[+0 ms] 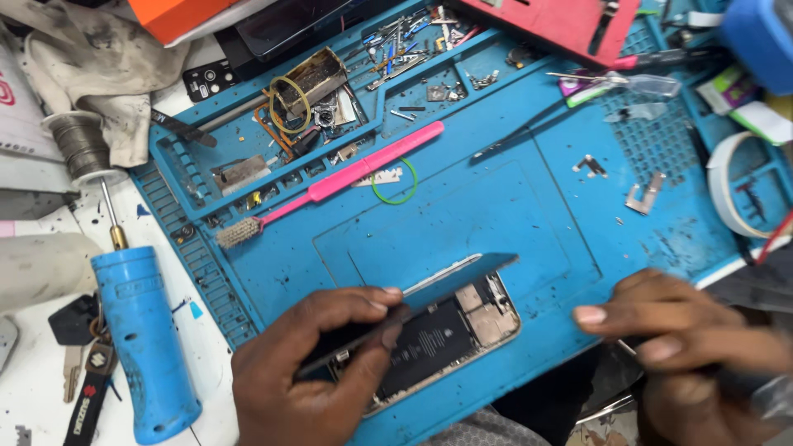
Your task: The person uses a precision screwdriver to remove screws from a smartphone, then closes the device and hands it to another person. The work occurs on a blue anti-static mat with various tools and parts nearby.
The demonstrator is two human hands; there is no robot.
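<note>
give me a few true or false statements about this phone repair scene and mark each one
1. The left hand lifts the screen off the opened phone. True.
2. The brush on the mat is green. False: the brush is pink; a green rubber band lies beside it.
3. The right hand rests at the mat's near right edge, away from the phone. True.
4. The blue cylinder tool lies on the mat. False: it lies on the white table to the left of the mat.
5. The phone's inside is covered. False: its battery and metal parts show under the raised screen.
</note>
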